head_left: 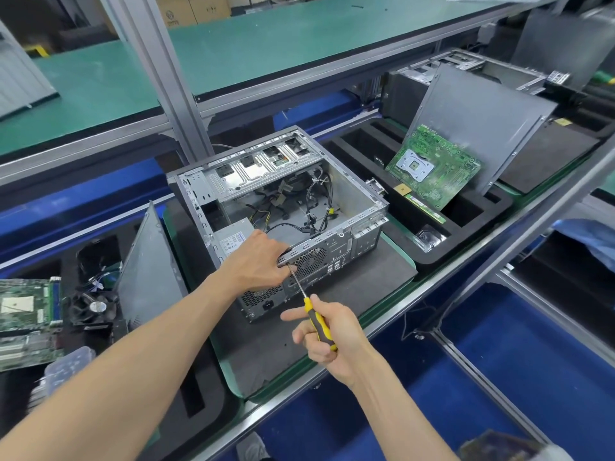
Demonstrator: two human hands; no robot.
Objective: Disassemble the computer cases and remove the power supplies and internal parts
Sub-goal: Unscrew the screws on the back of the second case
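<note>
An open grey computer case (352, 207) lies on its side on a dark foam pad (346, 291), loose black cables inside. Its power supply (233, 241) sits in the near left corner. My left hand (258, 261) grips the case's top rear edge above the fan grille. My right hand (329, 337) holds a yellow-and-black screwdriver (316, 321) whose tip meets the rear panel just below my left fingers.
A black foam tray (472, 214) to the right holds a green motherboard (436, 164) and a leaning grey side panel (479, 121). Another side panel (146, 271), a cooler fan (93, 307) and a second board (26, 304) lie at the left. A second case (466, 68) stands behind.
</note>
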